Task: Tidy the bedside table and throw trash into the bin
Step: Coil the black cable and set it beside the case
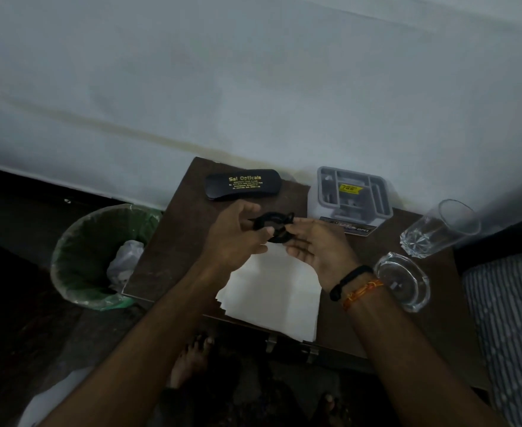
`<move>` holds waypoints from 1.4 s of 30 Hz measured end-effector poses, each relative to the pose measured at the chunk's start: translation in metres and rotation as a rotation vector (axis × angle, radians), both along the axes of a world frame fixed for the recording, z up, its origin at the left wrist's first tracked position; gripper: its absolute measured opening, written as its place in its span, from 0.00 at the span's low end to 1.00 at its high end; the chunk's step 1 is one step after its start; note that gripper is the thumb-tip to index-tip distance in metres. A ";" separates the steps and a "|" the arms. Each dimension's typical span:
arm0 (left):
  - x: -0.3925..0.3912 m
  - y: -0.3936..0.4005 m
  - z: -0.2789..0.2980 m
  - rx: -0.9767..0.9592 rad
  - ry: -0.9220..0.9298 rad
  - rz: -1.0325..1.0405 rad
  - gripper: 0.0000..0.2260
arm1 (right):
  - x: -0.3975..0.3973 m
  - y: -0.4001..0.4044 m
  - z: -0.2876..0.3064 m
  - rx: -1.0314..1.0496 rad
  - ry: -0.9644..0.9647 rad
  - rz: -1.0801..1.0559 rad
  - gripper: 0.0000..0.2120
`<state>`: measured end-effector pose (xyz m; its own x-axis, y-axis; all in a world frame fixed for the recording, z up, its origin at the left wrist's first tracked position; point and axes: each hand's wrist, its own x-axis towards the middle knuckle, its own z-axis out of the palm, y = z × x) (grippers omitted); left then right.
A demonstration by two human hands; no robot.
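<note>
Your left hand (238,232) and your right hand (318,245) are both pinching one small black coiled thing (275,226), maybe a cord or strap. It is too dark to tell what it is. You hold it up in the air between your hands, above the bedside table (179,241).

Right under your hands lies one pile of white paper (272,291). Past your fingers, by the wall, sits one black glasses case (242,184). Just past your right hand is one grey organizer box (353,195). Out to the right of your right hand stand one drinking glass (441,229) and one glass ashtray (402,282). The ashtray is very near your right wrist.

Off to the left of your left hand, down on the floor, is one bin (93,257) with a green bag and something white inside.

Be careful. If your right arm swings out, it could bump the ashtray or the glass, and they could break. The black thing could slip loose and uncoil. The paper sticks out over the table's near edge, so a nudge could slide it off.
</note>
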<state>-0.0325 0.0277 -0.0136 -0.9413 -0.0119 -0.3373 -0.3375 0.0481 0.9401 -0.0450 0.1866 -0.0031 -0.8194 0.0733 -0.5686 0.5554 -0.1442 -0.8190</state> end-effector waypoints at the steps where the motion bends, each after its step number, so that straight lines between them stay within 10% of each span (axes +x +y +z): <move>1: -0.002 -0.004 0.000 0.017 0.003 0.020 0.18 | -0.001 -0.005 0.002 -0.011 0.014 0.019 0.07; 12: -0.007 -0.023 0.001 -0.318 0.211 -0.180 0.07 | -0.001 -0.028 0.006 -0.014 0.157 0.313 0.13; 24: -0.004 -0.014 0.008 0.138 0.055 -0.178 0.09 | 0.000 -0.001 0.010 -0.098 0.194 0.430 0.20; 34: -0.002 -0.008 0.000 -0.087 0.147 -0.181 0.12 | 0.017 -0.003 0.007 1.182 0.762 0.507 0.10; 42: -0.002 -0.003 -0.002 -0.361 0.258 -0.176 0.15 | 0.022 -0.008 0.013 0.969 0.737 0.393 0.04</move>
<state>-0.0340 0.0246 -0.0160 -0.9920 0.0820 -0.0958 -0.0524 0.4228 0.9047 -0.0235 0.1791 0.0095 -0.9773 -0.1171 0.1768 -0.2036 0.7513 -0.6278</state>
